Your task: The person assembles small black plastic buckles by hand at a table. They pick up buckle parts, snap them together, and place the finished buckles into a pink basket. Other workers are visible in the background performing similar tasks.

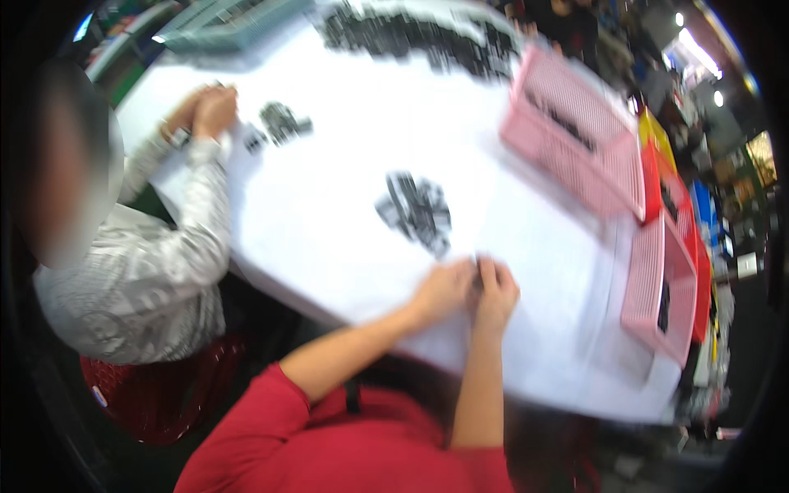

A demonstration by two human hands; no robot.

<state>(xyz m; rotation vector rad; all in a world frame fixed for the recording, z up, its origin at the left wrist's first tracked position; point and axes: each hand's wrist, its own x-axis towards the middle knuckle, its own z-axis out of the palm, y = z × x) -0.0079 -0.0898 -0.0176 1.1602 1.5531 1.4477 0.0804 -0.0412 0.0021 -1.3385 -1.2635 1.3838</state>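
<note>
Right at the meeting of the two hands, I've got a small dark piece (477, 279), low over the near side of the white-covered table (329, 214). The feed is smeared here, so I can't make out its exact shape. The bare right hand (496, 294) has its fingers drawn in, pinched on that piece as far as I can see. The bare left hand (445, 289) comes in beside it with fingers curled and nearly together; whether they grip the piece or only steady it, I can't tell.

My read on the step: close two-handed handling of a single piece. The next move, I'd judge, calls for both hands holding level and the fingertips keeping control of something that small.

Just beyond the hands sits a loose heap of flat black and grey pieces (415, 211), apart from the fingers. Over to the left, a co-worker's clasped hands (212, 112) rest near a smaller dark pile (282, 123). Further out, a long spread of black pieces (415, 37) lines the far side. On my right, a large pink slatted plastic basket (546, 160) stands with dark contents, a smaller pink slatted basket (645, 275) nearer, and a red plastic bin (652, 181) beside them.
</note>
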